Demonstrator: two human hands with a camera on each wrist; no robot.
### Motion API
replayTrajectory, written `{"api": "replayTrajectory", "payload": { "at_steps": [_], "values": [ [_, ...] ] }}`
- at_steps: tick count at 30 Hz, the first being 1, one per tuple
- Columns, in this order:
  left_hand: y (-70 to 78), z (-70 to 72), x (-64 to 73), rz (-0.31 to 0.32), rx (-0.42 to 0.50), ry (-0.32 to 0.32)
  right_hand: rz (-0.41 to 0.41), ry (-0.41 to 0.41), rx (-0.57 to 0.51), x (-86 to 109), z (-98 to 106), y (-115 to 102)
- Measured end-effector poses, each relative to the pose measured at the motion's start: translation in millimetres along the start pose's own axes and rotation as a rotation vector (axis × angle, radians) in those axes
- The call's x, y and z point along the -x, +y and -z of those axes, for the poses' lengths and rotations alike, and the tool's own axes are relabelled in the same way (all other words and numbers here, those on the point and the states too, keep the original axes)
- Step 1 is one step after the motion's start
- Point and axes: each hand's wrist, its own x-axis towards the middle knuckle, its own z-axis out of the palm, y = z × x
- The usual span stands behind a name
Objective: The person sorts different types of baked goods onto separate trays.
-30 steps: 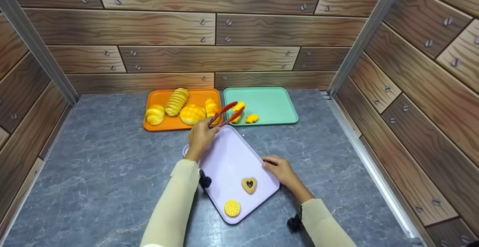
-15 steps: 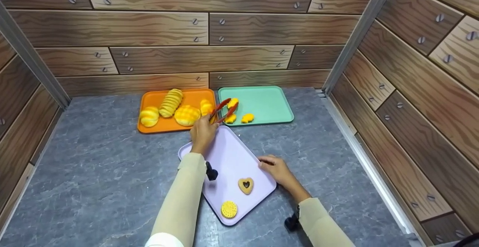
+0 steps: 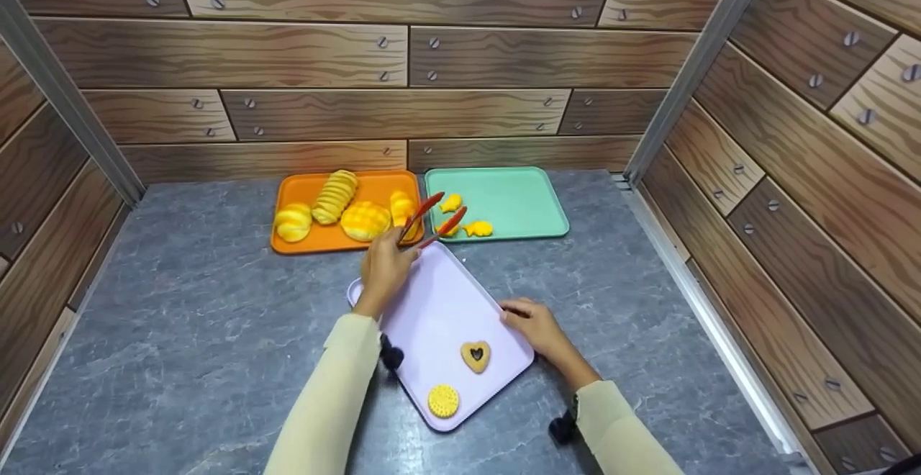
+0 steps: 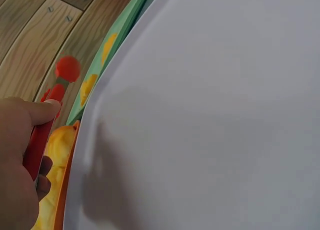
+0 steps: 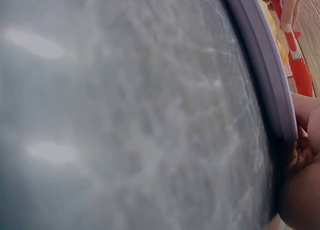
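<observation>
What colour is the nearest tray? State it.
Pale lilac; that tray shows best in the head view.

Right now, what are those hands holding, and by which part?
The left hand grips the red tongs by the handles; the right hand holds the lilac tray by its edge.

Arms (image 3: 324,396) stretched forward; left hand (image 3: 385,268) farther out, gripping; right hand (image 3: 538,327) nearer, pinching.
</observation>
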Motion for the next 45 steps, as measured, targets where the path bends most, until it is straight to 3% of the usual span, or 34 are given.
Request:
{"api": "replayTrajectory", "payload": {
  "at_steps": [9,15,21,25,30,36,41,45],
  "values": [
    [-4.2,19.6,53.7,0.010,0.037,-0.051,-0.029,0.002,-0.015,-3.8,7.7,13.4],
    [-1.9,24.4,92.9,-0.015,0.125,-0.143,-0.038,0.024,0.003,-1.9,9.0,14.4],
    [-3.5,39.0,126.3,-0.027,0.163,-0.212,-0.019,0.016,0.004,-2.3,6.2,14.9],
    [-6.6,50.4,144.5,-0.055,0.152,-0.264,-0.006,0.023,0.001,-2.9,5.1,15.3],
    [-9.5,65.8,167.5,-0.126,0.071,-0.302,-0.003,0.007,0.012,-3.8,4.5,13.8],
    [-7.6,79.5,182.9,-0.173,-0.017,-0.352,-0.046,-0.003,0.025,-5.8,4.9,9.0],
    [-5.5,82.3,183.1,-0.178,-0.063,-0.404,-0.058,0.008,0.016,-6.0,3.1,7.5],
    [-5.3,83.2,181.4,-0.192,-0.088,-0.410,-0.039,0.006,0.012,-6.5,-0.4,8.7]
  ]
}}
